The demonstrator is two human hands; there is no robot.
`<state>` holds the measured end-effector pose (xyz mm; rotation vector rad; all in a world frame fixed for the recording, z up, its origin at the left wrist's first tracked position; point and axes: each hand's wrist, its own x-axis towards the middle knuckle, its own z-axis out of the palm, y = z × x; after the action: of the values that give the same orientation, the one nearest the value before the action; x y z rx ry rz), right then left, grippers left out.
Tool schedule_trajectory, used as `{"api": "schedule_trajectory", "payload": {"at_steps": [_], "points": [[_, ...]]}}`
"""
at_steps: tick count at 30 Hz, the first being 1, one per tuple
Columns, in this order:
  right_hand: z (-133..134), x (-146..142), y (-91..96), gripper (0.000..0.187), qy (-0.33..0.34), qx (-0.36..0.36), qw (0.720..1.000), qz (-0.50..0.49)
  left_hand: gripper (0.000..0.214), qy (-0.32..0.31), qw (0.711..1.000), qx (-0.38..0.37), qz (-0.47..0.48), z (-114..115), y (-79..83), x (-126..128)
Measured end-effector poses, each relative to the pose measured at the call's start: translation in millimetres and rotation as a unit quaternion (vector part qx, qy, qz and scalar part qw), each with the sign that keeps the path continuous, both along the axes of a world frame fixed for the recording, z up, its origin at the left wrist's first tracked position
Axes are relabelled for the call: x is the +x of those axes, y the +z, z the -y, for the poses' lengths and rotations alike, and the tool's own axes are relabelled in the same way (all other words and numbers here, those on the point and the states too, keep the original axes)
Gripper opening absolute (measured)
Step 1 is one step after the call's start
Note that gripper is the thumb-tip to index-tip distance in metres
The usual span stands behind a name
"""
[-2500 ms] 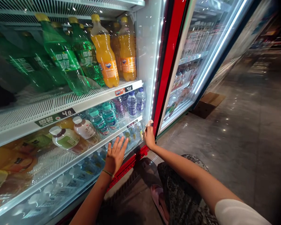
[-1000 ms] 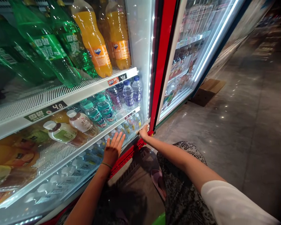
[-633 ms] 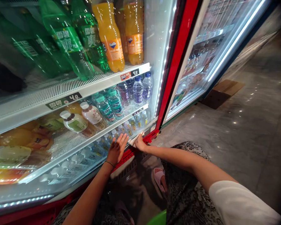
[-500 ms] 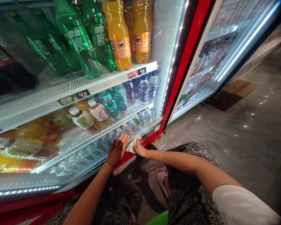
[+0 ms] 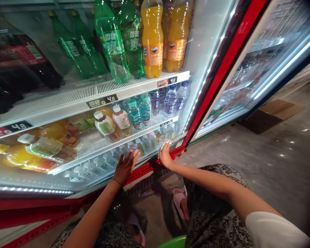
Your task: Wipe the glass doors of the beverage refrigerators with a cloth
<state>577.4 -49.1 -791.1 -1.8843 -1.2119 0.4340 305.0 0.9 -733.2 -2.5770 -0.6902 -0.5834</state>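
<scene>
My right hand (image 5: 166, 157) is closed on a whitish cloth (image 5: 165, 146), mostly hidden by the fingers, at the lower right of the drinks fridge's sill. My left hand (image 5: 126, 167) is open, its fingers spread at the fridge's bottom edge, in front of the lowest row of small clear bottles (image 5: 103, 162). Whether the left palm touches the edge I cannot tell. Below both hands runs the fridge's red base strip (image 5: 142, 173).
Shelves above hold green soda bottles (image 5: 113, 48), orange Fanta bottles (image 5: 155, 51) and purple-labelled bottles (image 5: 171, 100). A second fridge (image 5: 228, 86) stands to the right, with flattened cardboard (image 5: 271, 115) on the floor. A green object (image 5: 173, 242) shows between my legs.
My right hand has moved right along the sill with the cloth, away from my left hand. The left hand stays at the bottom edge, fingers still spread. The view has shifted.
</scene>
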Motion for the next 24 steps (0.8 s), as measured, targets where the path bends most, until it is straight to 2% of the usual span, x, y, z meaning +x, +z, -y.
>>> {"api": "schedule_trajectory", "payload": {"at_steps": [2,4,5,7,10,13,16,20,22,24], "points": [[13,-32,-4.7,0.092,0.115,-0.004,0.993,-0.011,0.071,0.002,1.0,0.006,-0.004,-1,-1.3,1],[22,-52,-3.7,0.09,0.218,0.0,0.976,-0.016,0.069,0.007,1.0,0.012,-0.007,-2,-1.5,1],[24,-57,-0.6,0.088,0.25,0.008,0.968,-0.011,0.067,0.01,1.0,0.015,-0.008,-3,-0.8,0],[23,-57,9.5,0.081,0.266,0.032,0.964,0.01,0.066,0.012,1.0,0.024,-0.005,-3,3.0,-2],[12,-43,29.9,0.073,0.243,0.078,0.966,0.05,0.066,0.015,0.999,0.044,0.016,-2,15.0,-5],[-1,-26,54.8,0.057,0.18,0.131,0.971,0.091,0.065,0.035,0.996,0.062,0.051,-2,32.4,-7],[-16,-7,87.3,0.046,0.11,0.182,0.969,0.128,0.062,0.069,0.991,0.091,0.075,-2,51.9,-8],[-36,14,130.2,0.06,0.0,0.271,0.941,0.201,0.061,0.093,0.985,0.118,0.087,-5,76.1,-8],[-43,12,137.3,0.065,-0.032,0.297,0.924,0.238,0.06,0.098,0.983,0.124,0.099,-6,85.3,-6],[-43,0,128.8,0.061,-0.014,0.295,0.919,0.262,0.06,0.103,0.98,0.127,0.11,-6,91.3,-4]]}}
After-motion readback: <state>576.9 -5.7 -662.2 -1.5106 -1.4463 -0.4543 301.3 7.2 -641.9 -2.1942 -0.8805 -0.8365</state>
